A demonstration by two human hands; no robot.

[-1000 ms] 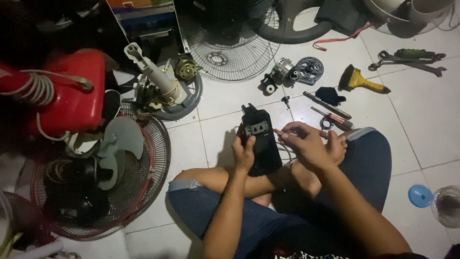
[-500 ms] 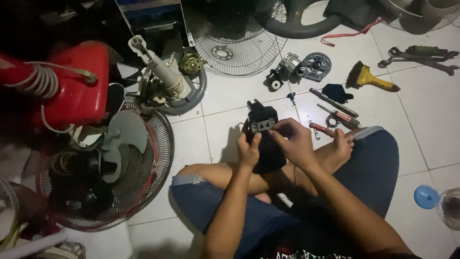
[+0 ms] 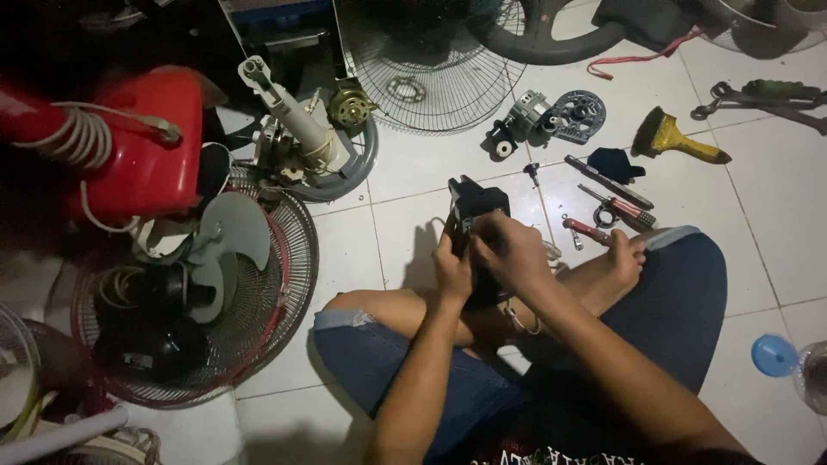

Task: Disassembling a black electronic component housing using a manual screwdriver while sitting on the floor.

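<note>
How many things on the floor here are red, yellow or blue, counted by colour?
Red: 3, the big red fan body, a red cord, a red-handled tool
Yellow: 1, the yellow-handled brush
Blue: 1, a blue cap
Total: 5

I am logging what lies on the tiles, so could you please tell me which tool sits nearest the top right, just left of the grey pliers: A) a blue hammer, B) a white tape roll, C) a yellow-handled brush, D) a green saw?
C: a brush with a yellow handle and dark bristles lies on the white tiled floor, to the left of the grey pliers; no hammer, saw or tape roll shows there.
</note>
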